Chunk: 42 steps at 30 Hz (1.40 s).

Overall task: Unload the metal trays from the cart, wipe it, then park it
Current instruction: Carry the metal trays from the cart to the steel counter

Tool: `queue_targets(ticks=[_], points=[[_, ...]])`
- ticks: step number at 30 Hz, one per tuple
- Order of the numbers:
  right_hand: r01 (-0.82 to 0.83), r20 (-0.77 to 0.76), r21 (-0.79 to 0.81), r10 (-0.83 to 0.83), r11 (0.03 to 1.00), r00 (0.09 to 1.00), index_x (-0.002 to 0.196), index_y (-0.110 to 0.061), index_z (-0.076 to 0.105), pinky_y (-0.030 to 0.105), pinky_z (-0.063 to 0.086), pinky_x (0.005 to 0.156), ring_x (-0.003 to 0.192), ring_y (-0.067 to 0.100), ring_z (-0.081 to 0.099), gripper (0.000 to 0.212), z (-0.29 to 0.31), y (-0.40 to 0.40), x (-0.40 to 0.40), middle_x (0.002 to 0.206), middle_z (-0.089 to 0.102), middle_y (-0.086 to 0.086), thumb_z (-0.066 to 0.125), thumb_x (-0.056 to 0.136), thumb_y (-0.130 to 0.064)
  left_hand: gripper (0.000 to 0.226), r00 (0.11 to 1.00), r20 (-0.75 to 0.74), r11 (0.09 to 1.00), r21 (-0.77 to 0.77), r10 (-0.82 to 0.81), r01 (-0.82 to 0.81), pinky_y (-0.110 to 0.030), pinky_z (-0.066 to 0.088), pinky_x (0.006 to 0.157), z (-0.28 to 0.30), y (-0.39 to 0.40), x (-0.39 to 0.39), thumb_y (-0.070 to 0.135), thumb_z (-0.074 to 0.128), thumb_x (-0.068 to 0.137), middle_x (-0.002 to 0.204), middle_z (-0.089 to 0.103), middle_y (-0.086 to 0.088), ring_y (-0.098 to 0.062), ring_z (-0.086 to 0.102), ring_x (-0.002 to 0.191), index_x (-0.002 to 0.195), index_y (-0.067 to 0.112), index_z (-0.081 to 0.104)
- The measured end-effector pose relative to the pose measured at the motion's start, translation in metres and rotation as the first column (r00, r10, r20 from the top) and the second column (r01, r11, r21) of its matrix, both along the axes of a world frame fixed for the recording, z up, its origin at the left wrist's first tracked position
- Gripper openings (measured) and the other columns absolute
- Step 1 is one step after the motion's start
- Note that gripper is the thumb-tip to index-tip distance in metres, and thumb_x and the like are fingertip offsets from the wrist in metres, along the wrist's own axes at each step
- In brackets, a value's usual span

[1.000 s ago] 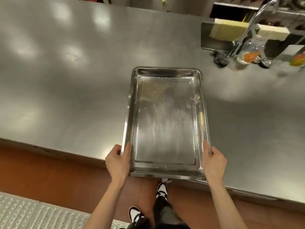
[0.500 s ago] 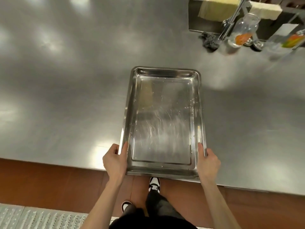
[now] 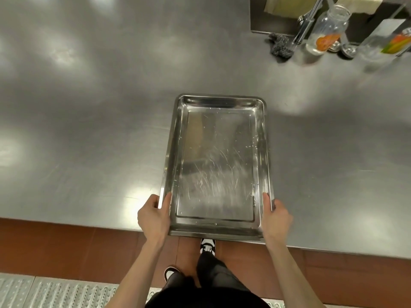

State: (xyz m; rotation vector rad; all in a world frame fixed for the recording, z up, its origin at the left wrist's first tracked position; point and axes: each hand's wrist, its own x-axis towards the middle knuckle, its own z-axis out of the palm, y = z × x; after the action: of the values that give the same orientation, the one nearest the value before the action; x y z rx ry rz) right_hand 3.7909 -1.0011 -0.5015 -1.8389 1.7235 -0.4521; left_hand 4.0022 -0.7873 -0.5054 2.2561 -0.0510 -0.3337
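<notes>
Tray pushed further onto counter since earlier frame. Left hand and right hand grip its near corners, thumbs over rim. Near edge overhangs counter between my hands; letting go now risks tipping. Bottle far ahead-right, clear.

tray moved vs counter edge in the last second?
Yes. The tray has slid further onto the counter: less of its near end now overhangs the counter's front edge. Both hands hold it.

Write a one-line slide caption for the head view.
Both hands, left and right, grip a metal tray by its near corners over a steel counter.
</notes>
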Motion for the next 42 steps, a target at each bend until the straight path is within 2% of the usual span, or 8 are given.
queue_targets(ticks=[17,21,24,26,28,31,37,42], points=[[-0.014,-0.055,0.051,0.017,0.999,0.998,0.068,-0.012,0.046,0.022,0.023,0.049,0.052,0.007,0.038,0.049,0.011,0.005,-0.001,0.056,0.044,-0.002,0.053,0.105,-0.043,0.051,0.999,-0.023,0.991,0.127,-0.027,0.030,-0.035,0.031,0.053,0.004,-0.003,0.004,0.042,0.068,0.096,0.058,0.038,-0.005,-0.024,0.031,0.055,0.068,0.010,0.040],[-0.015,-0.049,0.082,0.019,0.997,0.999,0.080,-0.005,0.057,0.031,0.032,0.055,0.055,0.014,0.042,0.050,0.013,0.003,-0.003,0.061,0.050,0.001,0.050,0.106,-0.048,0.053,0.996,-0.050,0.988,0.134,-0.068,0.074,-0.034,0.034,0.055,0.016,0.000,0.001,0.049,0.064,0.097,0.060,0.045,-0.005,-0.023,0.039,0.055,0.075,0.004,0.047],[-0.027,-0.037,0.099,0.031,0.995,0.999,0.090,-0.007,0.058,0.036,0.039,0.064,0.069,0.029,0.054,0.052,0.017,0.000,-0.008,0.077,0.062,0.010,0.044,0.105,-0.056,0.041,0.995,-0.035,0.986,0.131,-0.096,0.100,-0.035,0.044,0.065,0.024,0.007,0.002,0.056,0.057,0.098,0.076,0.061,0.000,-0.025,0.059,0.070,0.086,0.017,0.052],[-0.013,-0.032,0.089,0.016,0.996,0.999,0.094,-0.012,0.056,0.040,0.044,0.070,0.084,0.033,0.059,0.051,0.024,0.000,-0.008,0.091,0.063,0.009,0.039,0.104,-0.060,0.034,0.997,-0.002,0.995,0.069,-0.072,0.072,-0.039,0.049,0.075,0.030,0.012,0.006,0.057,0.055,0.100,0.094,0.065,0.005,-0.020,0.064,0.082,0.106,0.023,0.057],[0.000,0.018,0.017,0.000,1.000,1.000,0.105,-0.013,0.059,0.043,0.049,0.082,0.101,0.032,0.060,0.053,0.035,0.000,-0.007,0.107,0.062,0.008,0.037,0.103,-0.061,0.037,0.996,0.056,0.998,-0.009,-0.067,0.068,-0.041,0.053,0.082,0.040,0.016,0.009,0.056,0.051,0.102,0.111,0.065,0.007,-0.016,0.066,0.093,0.125,0.027,0.057],[-0.035,0.223,-0.079,0.052,0.996,0.974,0.127,-0.013,0.060,0.041,0.047,0.099,0.114,0.019,0.056,0.054,0.066,-0.001,0.000,0.125,0.060,0.003,0.034,0.107,-0.055,0.035,0.990,0.120,0.991,-0.106,-0.073,0.086,-0.038,0.050,0.089,0.062,0.016,0.011,0.047,0.046,0.108,0.126,0.063,0.011,-0.016,0.064,0.112,0.134,0.028,0.058],[-0.159,0.558,-0.262,0.284,0.952,0.780,0.150,-0.014,0.051,0.012,0.031,0.115,0.140,0.002,0.047,0.051,0.149,0.011,0.033,0.149,0.054,-0.008,0.025,0.112,-0.036,0.039,0.981,0.177,0.912,-0.384,-0.082,0.146,-0.027,0.042,0.111,0.128,0.013,0.011,0.042,0.039,0.113,0.145,0.060,0.015,-0.004,0.052,0.137,0.144,0.030,0.058],[-0.215,0.693,-0.332,0.392,0.918,0.605,0.155,-0.011,0.046,0.030,0.030,0.124,0.149,0.009,0.041,0.054,0.200,0.021,0.065,0.158,0.050,-0.003,0.019,0.113,-0.031,0.047,0.968,0.250,0.833,-0.530,-0.024,0.158,-0.014,0.037,0.116,0.183,0.004,0.013,0.038,0.033,0.112,0.150,0.058,0.011,0.000,0.049,0.141,0.151,0.022,0.054]])
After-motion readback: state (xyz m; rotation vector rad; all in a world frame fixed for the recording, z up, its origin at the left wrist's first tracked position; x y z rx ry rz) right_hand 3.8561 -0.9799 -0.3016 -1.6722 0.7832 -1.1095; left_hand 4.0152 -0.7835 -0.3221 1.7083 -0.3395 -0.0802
